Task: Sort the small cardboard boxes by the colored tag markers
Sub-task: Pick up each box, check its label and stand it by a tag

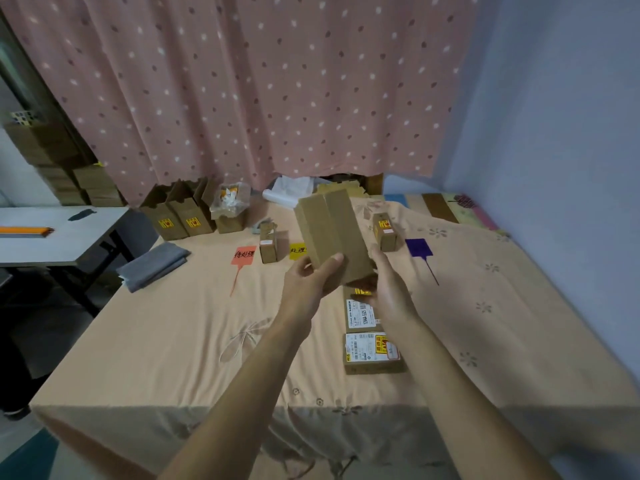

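Note:
I hold a plain cardboard box [330, 233] up above the peach-covered surface [180, 334], tilted away from me. My left hand [311, 278] grips its lower left side, thumb across the front. My right hand [389, 285] touches its lower right edge with fingers loosely spread. Three tags lie in a row beyond: a red tag [243, 255], a yellow tag [298, 251] partly hidden by the box, and a purple tag [419, 247]. One small box [268, 242] stands between red and yellow, another [385, 232] left of the purple tag. Two labelled boxes [360, 315] [372, 351] lie under my right wrist.
Open cardboard boxes [176, 214] and a bag of small items [230, 199] line the back by the dotted curtain [259, 91]. A folded grey cloth [154, 265] rests at the left edge. A grey side table [52, 233] stands to the left. A wall closes the right.

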Demonstrator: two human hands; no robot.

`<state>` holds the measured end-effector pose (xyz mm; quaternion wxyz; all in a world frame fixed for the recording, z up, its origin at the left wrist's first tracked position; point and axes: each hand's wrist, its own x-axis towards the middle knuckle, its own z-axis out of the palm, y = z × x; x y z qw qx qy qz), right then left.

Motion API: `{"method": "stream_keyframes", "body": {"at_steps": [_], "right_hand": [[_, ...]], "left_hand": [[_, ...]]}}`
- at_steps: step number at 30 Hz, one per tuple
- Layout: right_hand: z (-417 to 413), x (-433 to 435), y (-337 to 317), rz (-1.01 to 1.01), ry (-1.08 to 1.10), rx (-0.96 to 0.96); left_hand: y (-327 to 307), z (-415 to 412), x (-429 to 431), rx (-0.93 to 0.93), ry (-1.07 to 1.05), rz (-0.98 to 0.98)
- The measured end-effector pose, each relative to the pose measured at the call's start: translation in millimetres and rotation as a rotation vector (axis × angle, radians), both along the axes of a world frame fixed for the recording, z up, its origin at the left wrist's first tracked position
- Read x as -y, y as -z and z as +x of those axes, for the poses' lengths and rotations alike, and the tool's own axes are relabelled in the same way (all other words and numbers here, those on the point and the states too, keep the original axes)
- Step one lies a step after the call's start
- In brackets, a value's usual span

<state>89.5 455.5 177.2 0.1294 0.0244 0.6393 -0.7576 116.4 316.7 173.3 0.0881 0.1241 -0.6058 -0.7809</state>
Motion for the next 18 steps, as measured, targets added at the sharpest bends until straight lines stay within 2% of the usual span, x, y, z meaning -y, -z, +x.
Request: {"method": "stream_keyframes", "body": {"at_steps": [3,4,5,7,9,13,18], "right_hand": [[-1.3,-2.1,6.3,0.216,-0.069,-0.196],[-1.7,-0.7,6.8,0.233,-0.087,-0.221],[-3.0,0.9,7.7,0.159,-0.094,-0.205],[-4.3,2.2,3.8,-0.09,-0.106,-0.083],[-6.3,-0.4,0.4,-0.251,-0.11,0.022],[-5.6,-5.5,0.3,-0.368,-0.094,0.097],[-4.3,-5.8,3.0,-0.377,-0.096,0.11]], "left_hand": [[-0.4,2.9,-5.4,-0.049,-0.22,-0.39],[-0.9,6.2,-11.1,-0.073,-0.243,-0.497],[-2.7,10.2,-17.7,-0.12,-0.226,-0.539],[-2.7,14.2,-26.9,-0.212,-0.13,-0.517],[-2.3,14.1,-30.0,-0.265,-0.082,-0.571],[1.8,12.9,-30.5,-0.279,-0.087,-0.652],[3.2,17.5,-33.7,-0.292,-0.122,-0.669]]}}
